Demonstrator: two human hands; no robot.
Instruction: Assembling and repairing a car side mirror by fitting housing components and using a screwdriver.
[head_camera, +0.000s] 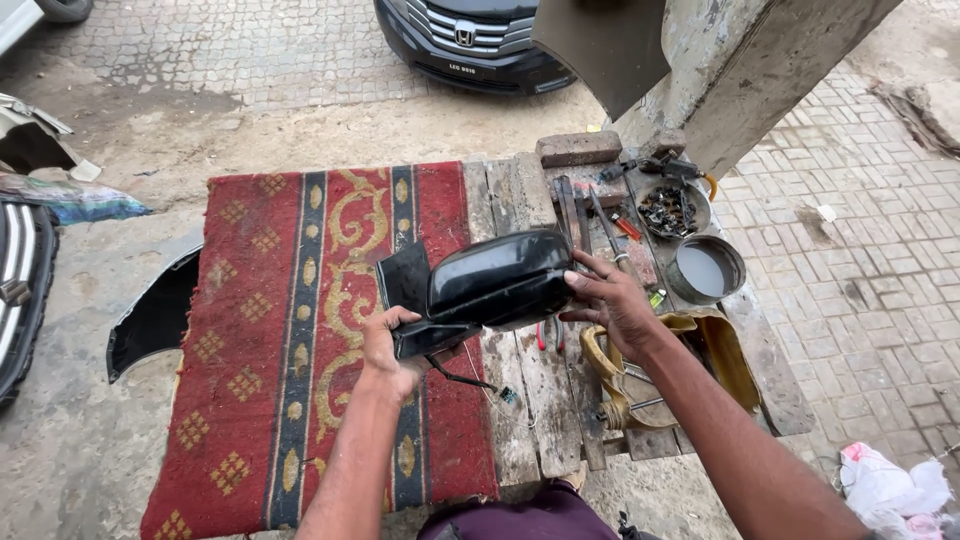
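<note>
I have a black car side mirror (497, 282) held up in both hands over the workbench, just above the red patterned rug (270, 330) and the bare wooden planks (530, 400) beside it. My left hand (392, 350) is closed around the mirror's mounting base at the lower left, thumb over the top edge and fingers curled underneath, taking most of the weight. My right hand (612, 300) is at the outer end of the housing, fingers spread and pressed against the shell with the thumb on the near side, a steadying hold more than a full clamp. A thin wire with a small plug (508, 396) hangs from the base towards the planks. I judge this to be the inspection or turning-over step: the mirror is off the car, tilted with its glossy back up, and I am rotating it between my hands. The next move, as I read it, calls for a firm left hold while the right hand shifts along the shell, and for keeping the dangling wire from snagging on the planks. Both forearms reach in from the bottom edge, left nearly straight up, right angled in from the lower right. A tin of cloudy liquid (705, 268) and a bowl of small parts (668, 210) sit well to the right.
</note>
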